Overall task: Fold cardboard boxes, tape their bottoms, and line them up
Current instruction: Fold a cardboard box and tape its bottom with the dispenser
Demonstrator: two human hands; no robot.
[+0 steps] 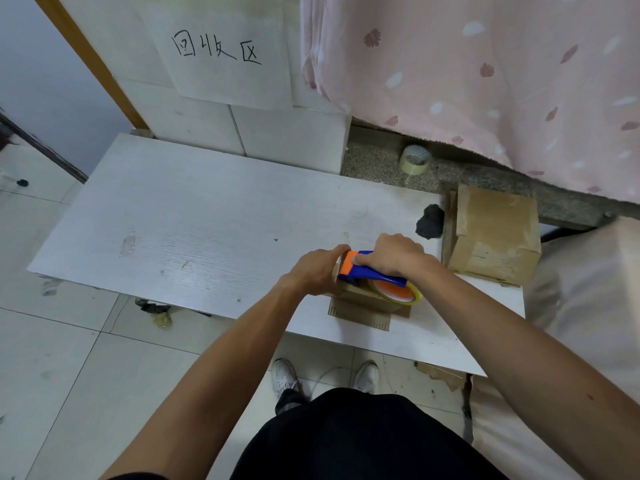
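A small brown cardboard box (363, 301) stands on the white board (194, 223) near its front right edge, with flaps spread flat beneath it. My left hand (317, 271) grips the box's left side. My right hand (394, 254) grips a blue and orange tape dispenser (374, 275) that lies on top of the box, its roll of clear tape (398, 291) hanging over the near right side. A folded cardboard box (491, 233) stands at the board's right end.
A loose roll of clear tape (414, 159) lies on the stone ledge behind the board, under a pink curtain. A black lump (429, 221) sits beside the folded box. My shoes stand on the tiled floor below the board's front edge. Cardboard scraps lie at the lower right.
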